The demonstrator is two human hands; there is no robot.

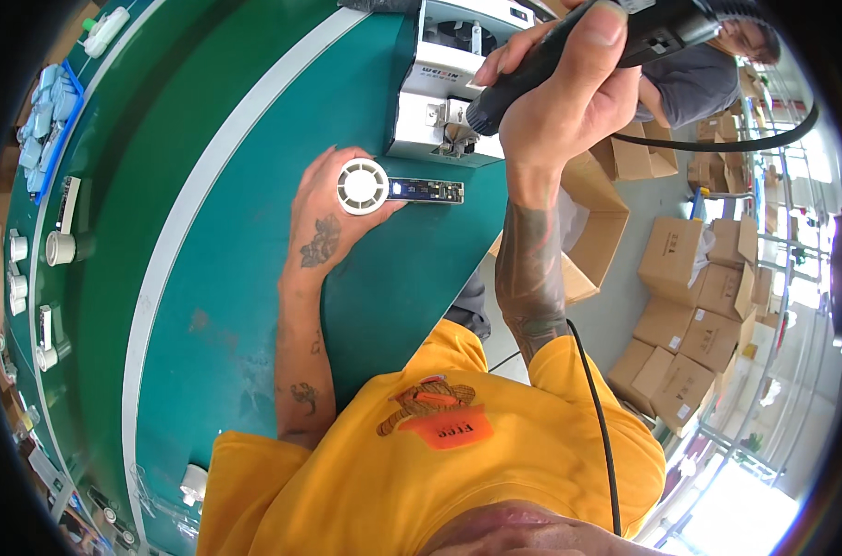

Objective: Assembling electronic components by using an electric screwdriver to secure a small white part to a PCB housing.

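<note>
My left hand [326,199] is wrapped round a white round-headed device [363,186] with a spoked, grille-like face, held just above the green work surface. From its side a narrow strip with an exposed dark circuit board [430,191] points right, with a bright white spot near the head. Raised at the upper right, my right hand [569,107] grips a black corded electric screwdriver [583,57]. Its ribbed nose points down and left, close to the front of a white-and-silver bench machine [432,102]. The screwdriver's bit cannot be made out.
A green conveyor belt [115,232] runs along the left, past a pale rail [175,232]. Further white devices [62,247] lie on it, and a blue tray [55,130] holds pale blue parts. Cardboard boxes [690,334] stand at right. A black cable [597,417] crosses my shirt. Another person [694,83] is at upper right.
</note>
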